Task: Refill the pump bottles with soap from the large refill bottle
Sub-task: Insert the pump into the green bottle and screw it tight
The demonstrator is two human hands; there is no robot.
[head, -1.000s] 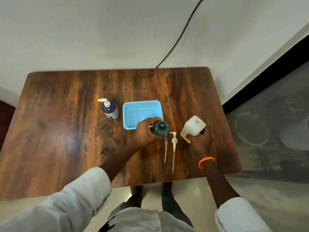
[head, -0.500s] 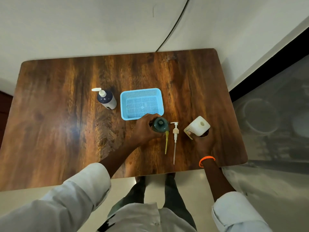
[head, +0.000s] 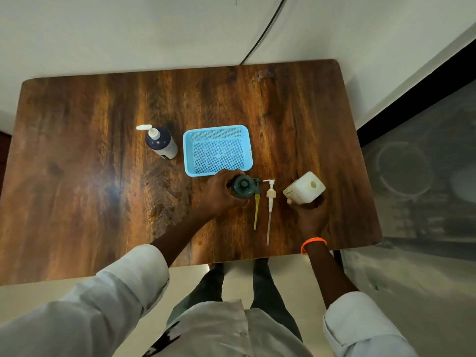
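Note:
My left hand [head: 219, 193] grips a dark green bottle [head: 243, 186] standing upright on the table, its mouth open with no pump in it. Two pump heads lie flat just to its right: a dark one with a yellow tube [head: 256, 210] and a white one with a clear tube [head: 270, 202]. My right hand [head: 310, 215] holds the white square refill bottle [head: 305, 188] from its near side; the cap is off and the bottle stands on the table. A dark blue pump bottle [head: 162, 144] with a white pump stands at the left.
An empty light blue mesh basket [head: 189, 150] sits just behind the green bottle on the wooden table [head: 77, 176]. The table's near edge is close to my wrists. A black cable [head: 262, 34] runs up the wall behind.
Both hands keep their holds on the two bottles. The view has shifted; the objects on the table look unmoved.

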